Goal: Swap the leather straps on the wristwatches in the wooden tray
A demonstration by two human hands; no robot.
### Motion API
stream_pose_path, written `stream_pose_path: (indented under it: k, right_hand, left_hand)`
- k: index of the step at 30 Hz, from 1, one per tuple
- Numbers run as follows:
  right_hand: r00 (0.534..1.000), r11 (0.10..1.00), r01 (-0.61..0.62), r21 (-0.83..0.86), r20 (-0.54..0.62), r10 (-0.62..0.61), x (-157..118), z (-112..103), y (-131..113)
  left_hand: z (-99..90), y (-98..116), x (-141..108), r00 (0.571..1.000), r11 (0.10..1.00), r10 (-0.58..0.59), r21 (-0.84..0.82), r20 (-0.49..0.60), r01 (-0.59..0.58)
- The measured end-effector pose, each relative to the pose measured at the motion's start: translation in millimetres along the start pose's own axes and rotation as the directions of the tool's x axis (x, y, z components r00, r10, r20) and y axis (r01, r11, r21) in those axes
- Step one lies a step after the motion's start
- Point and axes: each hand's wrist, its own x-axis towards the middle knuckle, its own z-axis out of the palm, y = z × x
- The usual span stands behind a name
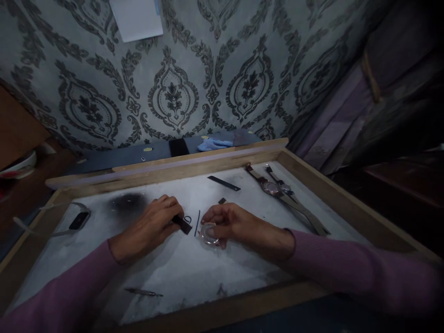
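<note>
My left hand [154, 225] is closed, pinching a short dark strap piece [183, 225] that points toward the middle of the tray. A small dark loop [188, 219] shows beside that piece. In my right hand [231, 221] is a round silver watch case [210, 233], with the thumb lying over it. A thin dark blue strip [197, 223] lies on the white surface between both hands. Just behind my right hand, a small dark piece [222, 200] is partly visible.
The wooden-rimmed tray [166, 172] carries two watches [270, 187] at right, a smartwatch [79, 220] at left, a flat black strip [224, 183] at the back and a slim metal tool [143, 292] in front. A blue cloth [214, 144] lies beyond the rim, before a patterned wall.
</note>
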Motion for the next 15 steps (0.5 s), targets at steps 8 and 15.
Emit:
stream_pose_path:
  k: [8,15]
  right_hand:
    - [0.998,1.000,-0.006,-0.031,0.060,0.008,-6,3,-10]
    - [0.992,0.999,-0.045,0.022,0.115,0.042,-4,3,-8]
  left_hand:
    - [-2.2,-10,3,0.999,1.000,-0.005,-0.017,0.052,0.006]
    - [-2.5,-16,3,0.994,0.995,-0.011,-0.097,0.107,0.021]
